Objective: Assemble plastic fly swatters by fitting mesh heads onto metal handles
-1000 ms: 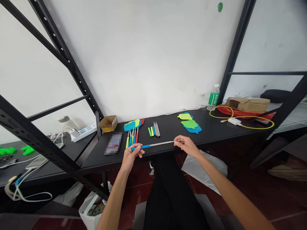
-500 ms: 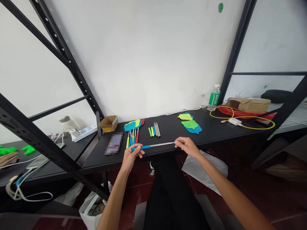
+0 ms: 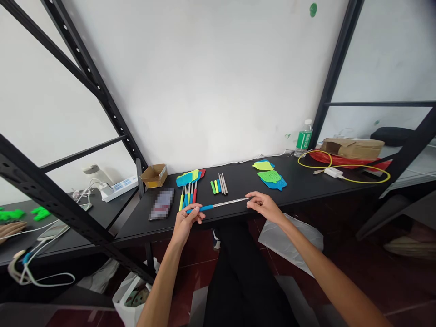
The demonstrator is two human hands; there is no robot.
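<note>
Steady slim silver metal rod point(image 3: 229, 202) by blue tubular handle point(image 3: 206, 208) gripped in L hand point(image 3: 184, 222), w/ R hand point(image 3: 266, 208) open-fingered at tip, maybe touching.

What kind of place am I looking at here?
Probably a small workshop or assembly bench: a long black worktop carries sorted fly-swatter heads, loose rods and a cardboard box.

There are four loose mesh heads point(image 3: 268, 176), one bottle point(image 3: 304, 138), one power strip point(image 3: 120, 188).
</note>
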